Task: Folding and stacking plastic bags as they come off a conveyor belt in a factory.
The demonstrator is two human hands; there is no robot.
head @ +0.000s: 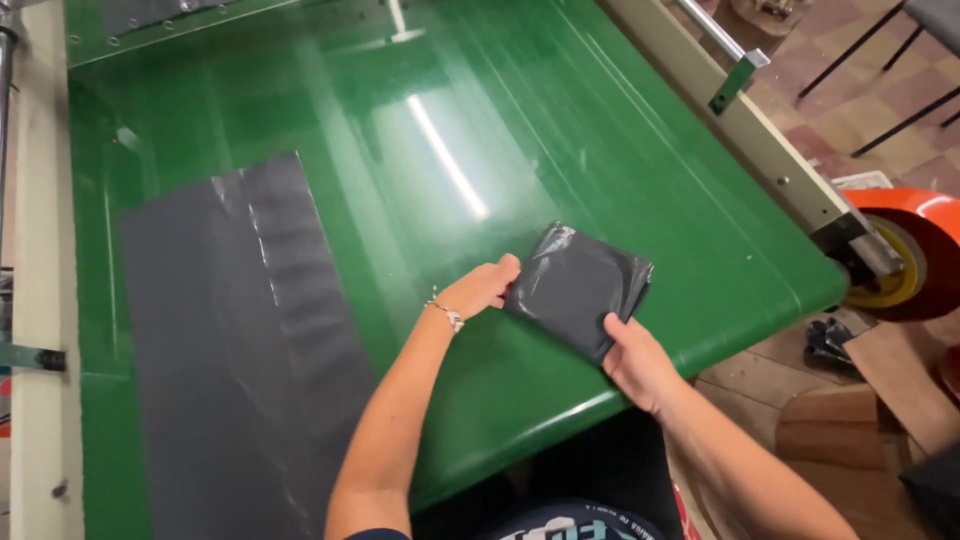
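A folded dark plastic bag at four o'clock on the green belt is pinched closed between the left hand and right hand, seemingly mid-fold; flattening appears needed.

A factory floor: green conveyor belt, metal machine frame, orange tape roll.
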